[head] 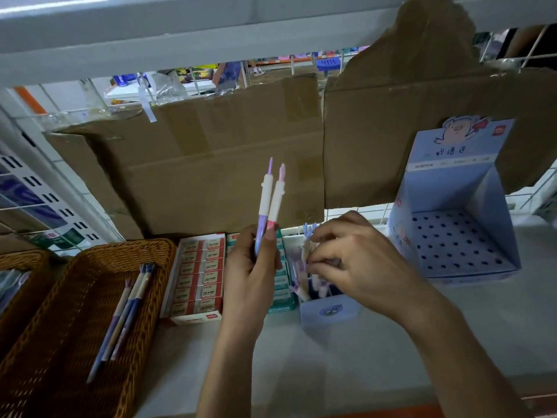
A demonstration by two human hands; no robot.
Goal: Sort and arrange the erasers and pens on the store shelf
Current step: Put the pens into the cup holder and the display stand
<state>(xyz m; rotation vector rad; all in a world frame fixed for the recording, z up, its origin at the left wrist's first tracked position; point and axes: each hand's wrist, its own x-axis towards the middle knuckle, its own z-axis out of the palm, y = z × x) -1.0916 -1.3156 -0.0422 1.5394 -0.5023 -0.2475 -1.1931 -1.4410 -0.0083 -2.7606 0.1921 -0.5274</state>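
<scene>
My left hand [251, 267] grips two pens [270, 196] upright, one purple and one pink, both with white upper barrels. My right hand [351, 262] pinches pens standing in a small light-blue pen box [328, 312], its fingers curled round their tops. A red-and-white carton of 2B erasers [200, 277] lies to the left of my left hand. A green eraser box [283, 292] sits partly hidden behind my left hand. Three pens [126, 312] lie in a brown wicker basket [60, 327] at the left.
A tall blue display stand [452, 224] with a perforated tray stands at the right. Brown cardboard sheets [217, 164] line the wire back of the shelf. A second wicker basket [18, 285] sits at the far left. The grey shelf surface [346, 366] runs along the front.
</scene>
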